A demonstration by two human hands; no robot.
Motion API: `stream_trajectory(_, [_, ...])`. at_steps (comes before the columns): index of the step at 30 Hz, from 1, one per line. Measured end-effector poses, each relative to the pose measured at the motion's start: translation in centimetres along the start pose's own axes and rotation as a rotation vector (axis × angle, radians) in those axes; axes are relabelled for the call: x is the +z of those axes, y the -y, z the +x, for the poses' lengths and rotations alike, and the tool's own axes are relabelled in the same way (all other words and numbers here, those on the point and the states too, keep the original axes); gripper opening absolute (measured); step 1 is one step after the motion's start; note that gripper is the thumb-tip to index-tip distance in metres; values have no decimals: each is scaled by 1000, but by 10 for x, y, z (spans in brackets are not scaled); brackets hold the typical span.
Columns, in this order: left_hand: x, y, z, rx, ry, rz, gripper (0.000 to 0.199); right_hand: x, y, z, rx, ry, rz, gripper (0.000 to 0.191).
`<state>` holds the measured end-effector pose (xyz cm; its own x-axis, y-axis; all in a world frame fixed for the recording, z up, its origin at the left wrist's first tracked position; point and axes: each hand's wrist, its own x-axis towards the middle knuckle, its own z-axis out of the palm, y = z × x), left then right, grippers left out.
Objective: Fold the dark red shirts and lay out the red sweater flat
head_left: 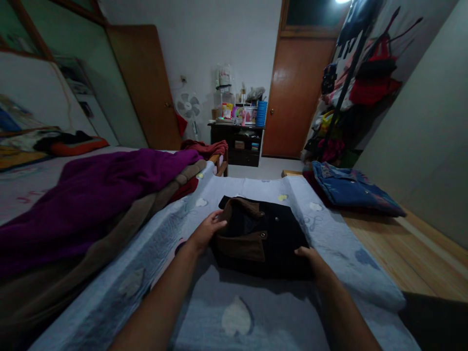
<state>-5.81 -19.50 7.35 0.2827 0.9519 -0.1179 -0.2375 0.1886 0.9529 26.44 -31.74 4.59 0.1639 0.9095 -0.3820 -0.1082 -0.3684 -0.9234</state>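
Note:
A folded black jacket (285, 234) with a brown collar (241, 247) and metal snap buttons lies on the light blue patterned bedsheet (270, 312). My left hand (209, 229) grips the jacket at the collar's left side, thumb on top. At the right edge, my right hand (307, 256) pinches the black cloth, its thumb showing above and its other fingers hidden underneath. The collar stands slightly raised, so the dark inside of the neck shows.
A purple blanket (120, 190) and a brown one lie on the left. On the wooden surface (383, 239) at right sits a folded denim garment (351, 187). Farther back stand a dark cabinet (234, 146), a fan (188, 107) and a wooden door (292, 97). Bags and clothes hang at upper right.

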Motion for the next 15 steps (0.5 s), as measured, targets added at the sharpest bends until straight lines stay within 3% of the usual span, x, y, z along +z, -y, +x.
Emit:
stream_trajectory(2, [12, 1, 1, 43, -57, 132, 55, -3, 4, -8, -192, -191, -255, 45])
stream_trajectory(5, [42, -4, -4, 212, -107, 263, 52, 7, 19, -19, -585, -493, -533, 60])
stream_trajectory(6, [54, -6, -9, 275, -75, 304, 52, 14, 25, -22, -655, -501, -546, 63])
stream_trajectory(8, [77, -11, -22, 351, 75, 367, 51, 31, 37, -24, -652, -354, -438, 67])
stream_trajectory(10, [96, -11, -37, 289, 341, 345, 49, 49, 47, -23, -566, -207, -224, 72])
stream_trajectory(12, [107, -8, -49, 183, 591, 305, 43, 63, 54, -19, -559, -182, -66, 75])
stream_trajectory(13, [109, -6, -52, 148, 674, 292, 43, 68, 56, -16, -578, -192, -21, 76])
stream_trajectory(15, [107, -2, -55, 128, 733, 299, 44, 73, 55, -11, -616, -198, 40, 75])
